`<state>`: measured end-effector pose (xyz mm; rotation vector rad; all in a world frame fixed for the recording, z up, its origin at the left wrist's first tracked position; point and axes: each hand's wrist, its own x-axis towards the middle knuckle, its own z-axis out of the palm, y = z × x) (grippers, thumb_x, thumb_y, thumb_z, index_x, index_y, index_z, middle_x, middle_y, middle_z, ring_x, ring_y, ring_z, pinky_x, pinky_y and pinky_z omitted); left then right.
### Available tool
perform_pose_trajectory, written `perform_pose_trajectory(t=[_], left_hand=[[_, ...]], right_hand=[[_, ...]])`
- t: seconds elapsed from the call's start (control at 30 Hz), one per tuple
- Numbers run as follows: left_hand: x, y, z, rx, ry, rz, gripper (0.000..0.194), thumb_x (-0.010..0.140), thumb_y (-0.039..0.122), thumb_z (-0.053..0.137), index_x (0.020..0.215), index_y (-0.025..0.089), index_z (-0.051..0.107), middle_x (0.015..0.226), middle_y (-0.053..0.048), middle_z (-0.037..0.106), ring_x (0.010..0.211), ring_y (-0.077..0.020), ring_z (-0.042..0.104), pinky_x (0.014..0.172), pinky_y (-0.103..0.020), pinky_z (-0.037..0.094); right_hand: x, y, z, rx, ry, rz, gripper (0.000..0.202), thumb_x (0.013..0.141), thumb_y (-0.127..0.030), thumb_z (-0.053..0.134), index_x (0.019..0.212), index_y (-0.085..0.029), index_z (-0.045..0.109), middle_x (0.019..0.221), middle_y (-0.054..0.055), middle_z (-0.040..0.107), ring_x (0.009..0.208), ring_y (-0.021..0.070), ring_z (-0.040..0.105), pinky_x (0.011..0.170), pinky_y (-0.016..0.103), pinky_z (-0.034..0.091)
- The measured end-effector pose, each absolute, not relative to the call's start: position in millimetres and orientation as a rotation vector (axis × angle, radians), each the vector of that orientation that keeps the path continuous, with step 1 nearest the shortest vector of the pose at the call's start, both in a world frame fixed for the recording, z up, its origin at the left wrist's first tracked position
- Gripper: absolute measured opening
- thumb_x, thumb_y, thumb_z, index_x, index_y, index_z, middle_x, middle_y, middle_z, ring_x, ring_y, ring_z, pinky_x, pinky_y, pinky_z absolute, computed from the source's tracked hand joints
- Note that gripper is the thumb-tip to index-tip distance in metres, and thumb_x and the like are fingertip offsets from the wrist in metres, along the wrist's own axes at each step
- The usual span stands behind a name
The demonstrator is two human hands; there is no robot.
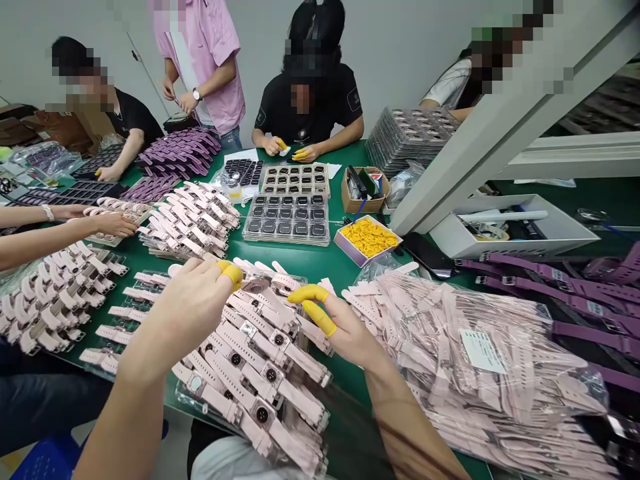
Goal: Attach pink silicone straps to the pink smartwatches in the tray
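Observation:
My left hand point(197, 293) is curled above a pile of smartwatches with pale pink straps point(250, 347). Yellow finger cots cover its fingertips, which are closed beside a watch at the pile's far edge. Whatever they pinch is hidden. To the right of the pile, my right hand point(345, 327) has its thumb and index finger apart, both in yellow cots, with nothing visible between them. A pale strap end lies just behind the index finger. Several watches lie face down, showing dark round sensors, on clear plastic trays.
A plastic bag of pink straps point(450, 360) lies on the right, near purple straps point(575, 293). Ahead are a box of yellow finger cots point(367, 239), a tray of dark watch faces point(286, 219) and a slanting post point(475, 113). A co-worker's hands point(113, 225) reach in from the left.

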<state>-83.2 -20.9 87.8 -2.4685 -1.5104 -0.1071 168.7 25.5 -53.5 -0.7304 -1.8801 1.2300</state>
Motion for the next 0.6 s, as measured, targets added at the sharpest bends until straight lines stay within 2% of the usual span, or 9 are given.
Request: perform_pose_trajectory(t=[0.07,0.17,0.3,0.37,0.5,0.6], left_hand=[[-82.3,-21.2,86.9,-2.463,-1.468,-0.107,0.030,0.095,0.002,0.041,0.095,0.021,0.063,0.081,-0.006,0.064,0.075,-0.0255,0.058,0.072,-0.038,0.042],[-74.5,-23.1,90.8,-2.489,-1.309,-0.188,0.033,0.097,0.001,0.036,0.093,0.020,0.063,0.081,-0.007,0.064,0.077,-0.0248,0.057,0.077,-0.040,0.045],[-64.4,-26.7,99.1,-2.526,-1.151,-0.308,0.029,0.100,0.005,0.038,0.094,0.021,0.062,0.084,-0.006,0.066,0.077,-0.0225,0.055,0.086,-0.042,0.047],[-62.6,-27.6,101.2,-2.550,-1.109,-0.357,0.028,0.100,0.006,0.040,0.093,0.022,0.062,0.085,-0.005,0.066,0.077,-0.0216,0.054,0.088,-0.043,0.047],[-65.1,-27.0,99.5,-2.573,-1.069,-0.425,0.025,0.099,0.005,0.043,0.095,0.022,0.060,0.080,-0.004,0.063,0.075,-0.0207,0.052,0.086,-0.041,0.048],[-68.3,-27.1,95.8,-2.569,-1.049,-0.481,0.024,0.098,0.003,0.044,0.097,0.021,0.059,0.078,-0.002,0.062,0.073,-0.0192,0.052,0.085,-0.038,0.049]], right_hand=[[168.4,25.8,-55.7,-0.726,-1.924,1.256,0.035,0.103,-0.046,0.057,0.135,-0.030,0.057,0.132,0.010,0.065,0.124,0.0291,0.062,0.107,0.049,0.052],[162.6,25.1,-60.0,-0.846,-1.892,1.001,0.056,0.095,-0.048,0.070,0.144,-0.029,0.049,0.143,0.013,0.054,0.137,0.0335,0.051,0.117,0.056,0.044],[159.2,25.6,-60.4,-0.874,-1.843,0.827,0.069,0.094,-0.044,0.072,0.153,-0.032,0.038,0.153,0.014,0.045,0.146,0.0352,0.039,0.124,0.061,0.034],[160.0,26.0,-58.0,-0.768,-1.903,0.866,0.059,0.097,-0.040,0.068,0.150,-0.033,0.043,0.150,0.012,0.050,0.148,0.0342,0.038,0.124,0.061,0.034],[161.9,26.2,-54.8,-0.666,-1.921,0.946,0.020,0.104,-0.029,0.056,0.124,-0.031,0.059,0.136,0.010,0.061,0.142,0.0315,0.047,0.118,0.059,0.040],[162.7,26.4,-55.4,-0.657,-1.860,1.090,0.021,0.102,-0.033,0.060,0.123,-0.030,0.056,0.142,0.011,0.057,0.137,0.0297,0.052,0.116,0.054,0.044]])
